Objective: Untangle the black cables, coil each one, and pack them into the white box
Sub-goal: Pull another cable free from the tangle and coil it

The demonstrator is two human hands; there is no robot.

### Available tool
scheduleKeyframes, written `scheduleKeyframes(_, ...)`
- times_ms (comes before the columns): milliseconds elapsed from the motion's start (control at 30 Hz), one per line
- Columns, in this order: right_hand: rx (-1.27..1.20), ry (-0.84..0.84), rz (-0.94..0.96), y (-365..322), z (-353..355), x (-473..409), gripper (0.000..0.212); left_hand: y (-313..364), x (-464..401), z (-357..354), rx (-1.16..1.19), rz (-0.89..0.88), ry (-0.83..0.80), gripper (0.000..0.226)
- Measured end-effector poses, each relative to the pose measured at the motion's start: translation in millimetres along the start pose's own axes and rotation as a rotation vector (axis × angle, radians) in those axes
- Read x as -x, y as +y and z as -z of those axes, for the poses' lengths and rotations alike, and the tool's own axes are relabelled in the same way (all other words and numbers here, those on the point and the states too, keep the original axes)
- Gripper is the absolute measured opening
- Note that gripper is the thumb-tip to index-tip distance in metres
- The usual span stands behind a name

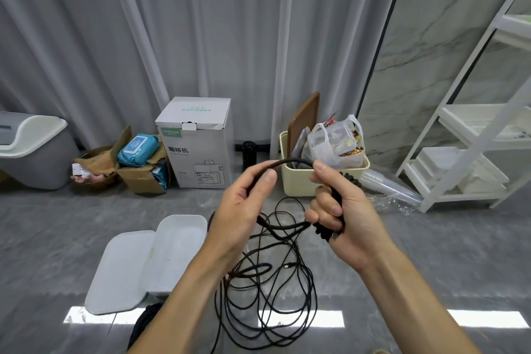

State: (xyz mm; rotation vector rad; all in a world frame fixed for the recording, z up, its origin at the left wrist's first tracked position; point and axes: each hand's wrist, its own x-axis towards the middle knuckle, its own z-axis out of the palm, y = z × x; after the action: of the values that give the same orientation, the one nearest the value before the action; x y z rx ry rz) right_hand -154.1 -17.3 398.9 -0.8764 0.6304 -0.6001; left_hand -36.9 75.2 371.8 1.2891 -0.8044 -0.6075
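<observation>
Right now the thick black cable point(290, 162) arches between the two hands, its free run lying roughly left to right at chest height — the loose length then drops from the left hand point(241, 210) down into the tangle of thinner black cables point(267, 296) on the grey floor point(431, 253). The right hand point(342, 210) is clenched round a bundle of turns already wound, thumb and forefinger pinching the cable where it leaves the bundle. The left hand's fingers curl round the cable with the thumb pressed on top, so both hands are grasping the same cable. The white box point(178, 256) lies open on the floor to the left, below the left forearm, its lid point(120, 273) just beside it — nearer the left hand than the right. I judge the next turn must swing the left hand's length toward the right-hand bundle.
</observation>
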Motion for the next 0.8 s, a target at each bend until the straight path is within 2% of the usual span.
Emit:
scheduleKeyframes(100,0.117,-0.135,-0.135,0.7,0.6,5.7,0.027,-1.4,-7.4,8.9,0.002,0.037,0.054,0.033)
scheduleKeyframes(200,0.230,-0.400,-0.296,4.2,1.9,12.0,0.021,-7.0,-9.2,13.4,-0.063,0.054,0.035,0.026)
scheduleKeyframes(333,0.070,-0.768,-0.429,12.6,5.5,12.6,0.019,-13.1,-6.6,10.1,-0.156,0.061,-0.089,0.012)
scheduleKeyframes(433,-0.127,-0.929,-0.385,19.9,6.6,11.9,0.036,-18.3,-3.6,6.2,-0.202,0.140,-0.234,0.029)
scheduleKeyframes(500,-0.269,-0.954,-0.317,23.1,6.6,9.8,0.048,-19.5,1.2,3.2,-0.211,0.207,-0.310,0.037)
scheduleKeyframes(600,-0.367,-0.870,-0.197,20.5,6.1,5.8,0.053,-20.2,6.4,1.3,-0.231,0.207,-0.384,0.038)
scheduleKeyframes(700,-0.426,-0.722,-0.146,15.6,5.8,3.7,0.060,-22.5,7.2,0.8,-0.256,0.254,-0.440,0.019)
scheduleKeyframes(800,-0.448,-0.572,-0.073,11.7,4.9,3.7,0.073,-20.4,7.9,1.7,-0.282,0.314,-0.597,0.011)
